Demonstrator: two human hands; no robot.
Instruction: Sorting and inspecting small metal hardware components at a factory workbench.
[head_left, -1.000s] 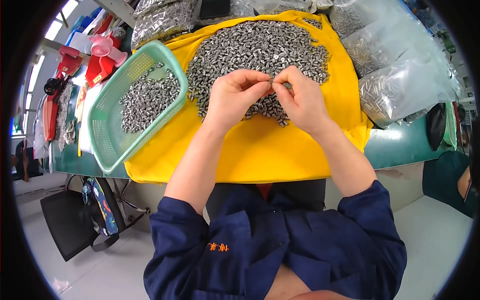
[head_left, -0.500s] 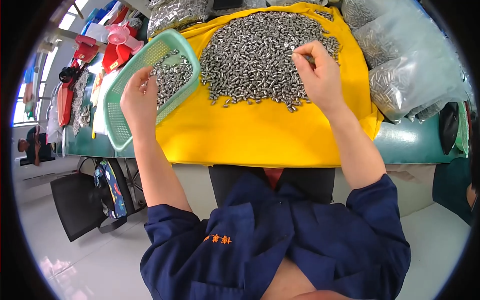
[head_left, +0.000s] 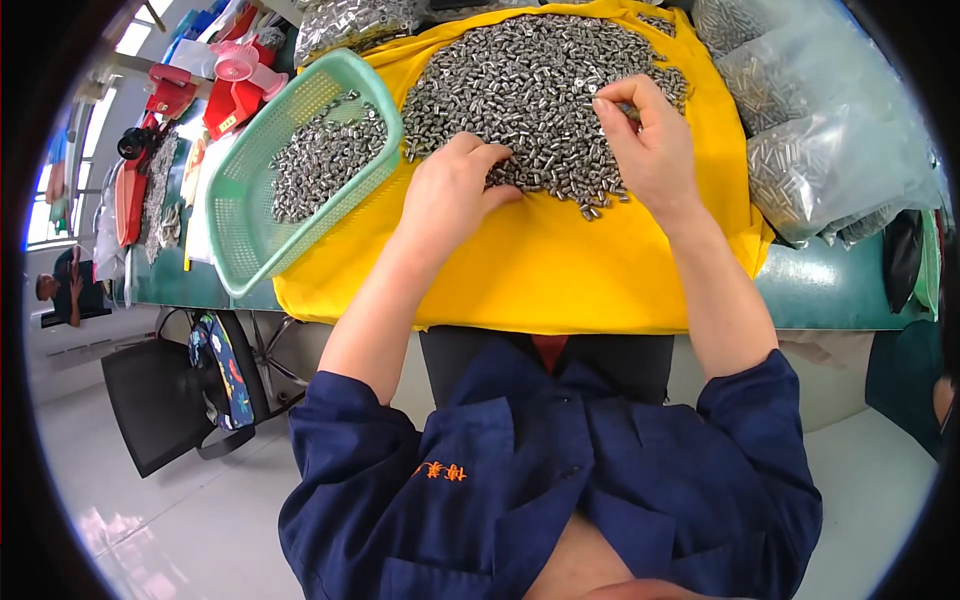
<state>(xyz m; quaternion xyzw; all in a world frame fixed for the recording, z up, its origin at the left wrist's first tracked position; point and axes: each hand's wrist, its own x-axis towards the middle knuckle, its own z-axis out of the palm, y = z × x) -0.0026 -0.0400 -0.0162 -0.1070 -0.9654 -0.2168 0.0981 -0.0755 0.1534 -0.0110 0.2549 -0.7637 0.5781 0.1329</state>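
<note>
A large heap of small silvery metal cylinders [head_left: 530, 90] lies spread on a yellow cloth [head_left: 560, 270]. My left hand [head_left: 452, 190] reaches over the near left edge of the heap, thumb and forefinger apart, its fingertips among the pieces. Above the right part of the heap, my right hand [head_left: 652, 145] is closed in a pinch, thumb against forefinger; what it holds is too small to make out. To the left stands a pale green perforated plastic basket [head_left: 240, 255], tilted on the table, with a smaller lot of the same cylinders [head_left: 330, 155] in it.
Clear plastic bags of metal pieces [head_left: 800, 170] stand at the right; another bag [head_left: 355, 25] lies behind the basket. A pink fan [head_left: 238, 62] and red bins [head_left: 232, 110] are at the far left. The green table [head_left: 820, 285] shows beside the cloth; a black chair [head_left: 160, 410] stands lower left.
My left hand has moved right, from over the basket to the heap's near edge, and its fingers have parted. My right hand stays pinched, nearly in place.
</note>
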